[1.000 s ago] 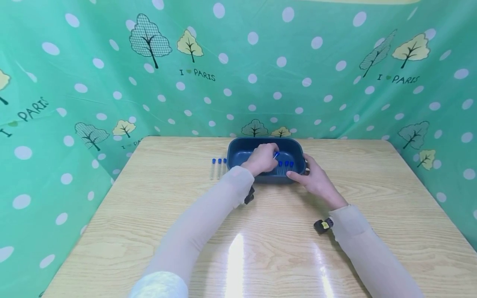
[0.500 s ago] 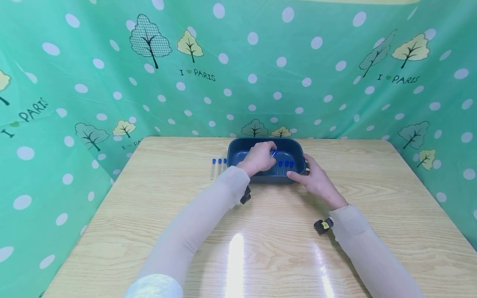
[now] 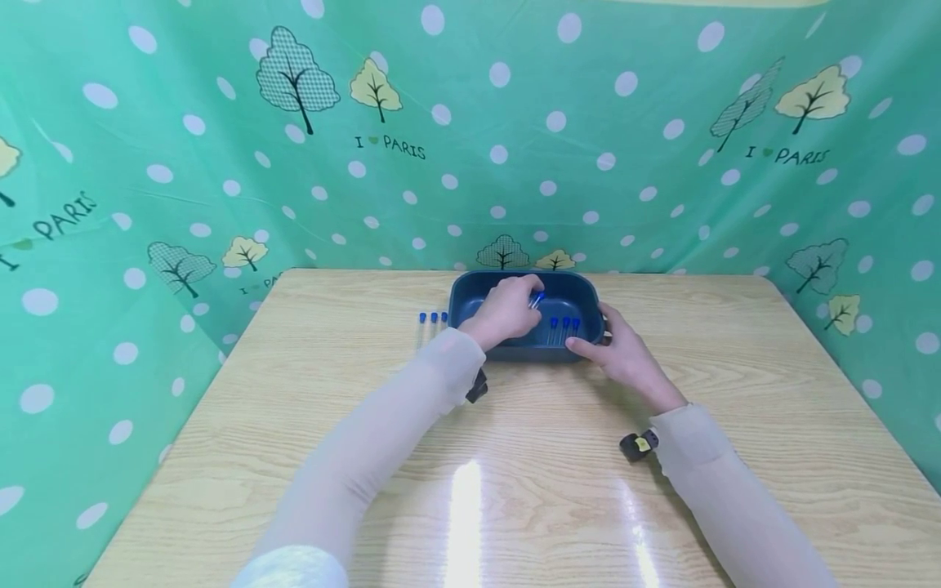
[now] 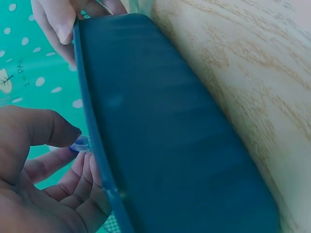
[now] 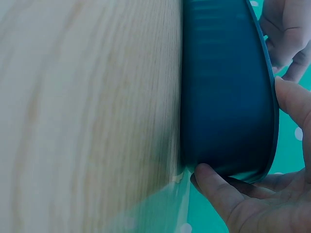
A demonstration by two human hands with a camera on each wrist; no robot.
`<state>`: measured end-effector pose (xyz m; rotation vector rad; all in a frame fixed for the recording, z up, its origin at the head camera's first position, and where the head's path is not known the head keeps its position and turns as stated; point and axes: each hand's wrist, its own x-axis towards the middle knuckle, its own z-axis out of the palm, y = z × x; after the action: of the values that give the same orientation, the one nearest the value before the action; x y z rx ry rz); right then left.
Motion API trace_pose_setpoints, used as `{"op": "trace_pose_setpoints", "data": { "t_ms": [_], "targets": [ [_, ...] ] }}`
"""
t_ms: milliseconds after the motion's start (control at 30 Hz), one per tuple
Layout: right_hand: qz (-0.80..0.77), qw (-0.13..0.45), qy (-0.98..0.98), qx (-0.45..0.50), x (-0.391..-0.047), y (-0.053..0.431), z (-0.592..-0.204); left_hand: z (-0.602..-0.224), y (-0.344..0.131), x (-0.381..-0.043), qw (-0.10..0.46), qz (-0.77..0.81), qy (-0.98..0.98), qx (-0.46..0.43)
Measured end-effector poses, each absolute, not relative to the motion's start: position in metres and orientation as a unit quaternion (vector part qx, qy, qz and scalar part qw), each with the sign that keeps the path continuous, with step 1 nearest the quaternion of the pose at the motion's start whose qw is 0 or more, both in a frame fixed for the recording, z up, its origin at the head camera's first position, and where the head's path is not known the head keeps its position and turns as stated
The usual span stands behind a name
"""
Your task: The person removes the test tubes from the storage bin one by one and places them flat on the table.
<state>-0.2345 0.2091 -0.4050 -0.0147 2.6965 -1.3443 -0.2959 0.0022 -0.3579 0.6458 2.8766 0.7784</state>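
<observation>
A dark blue oblong bin (image 3: 529,354) stands near the back edge of the table. My left hand (image 3: 510,312) reaches over its front rim and pinches a clear tube by its blue cap (image 3: 540,297); the left wrist view shows thumb and forefinger on the cap (image 4: 81,143), the rest of the tube being hidden by the bin wall. Three blue-capped tubes (image 3: 565,323) lie side by side at the bin's right. My right hand (image 3: 623,351) grips the bin's right end, thumb on the front rim and fingers around the side.
Left of the bin, three more blue-capped tubes (image 3: 434,317) lie in a row on the wooden table (image 3: 544,441). Green cloth (image 3: 470,163) printed with trees and dots hangs behind the table and along both sides.
My left hand has shifted a little left and towards the back inside the bin, carrying the tube along. My right hand and the bin have stayed in place.
</observation>
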Motion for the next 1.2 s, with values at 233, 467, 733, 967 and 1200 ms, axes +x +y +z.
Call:
{"op": "trace_pose_setpoints", "data": {
  "t_ms": [233, 467, 733, 967, 1200],
  "targets": [
    [-0.446, 0.065, 0.892, -0.006, -0.235, 0.209, -0.405, -0.356, 0.000, -0.293, 0.040, 0.258, 0.941, 0.215],
    [-0.450, 0.065, 0.891, -0.010, -0.235, 0.210, -0.405, -0.354, -0.004, -0.289, 0.032, 0.244, 0.944, 0.222],
    [-0.442, 0.055, 0.895, -0.014, -0.234, 0.209, -0.404, -0.350, -0.010, -0.280, 0.010, 0.241, 0.942, 0.235],
    [-0.442, 0.056, 0.895, -0.016, -0.234, 0.210, -0.405, -0.351, -0.016, -0.276, 0.011, 0.252, 0.937, 0.242],
    [-0.443, 0.060, 0.894, -0.013, -0.234, 0.210, -0.405, -0.349, -0.022, -0.273, 0.017, 0.266, 0.936, 0.232]
  ]
}}
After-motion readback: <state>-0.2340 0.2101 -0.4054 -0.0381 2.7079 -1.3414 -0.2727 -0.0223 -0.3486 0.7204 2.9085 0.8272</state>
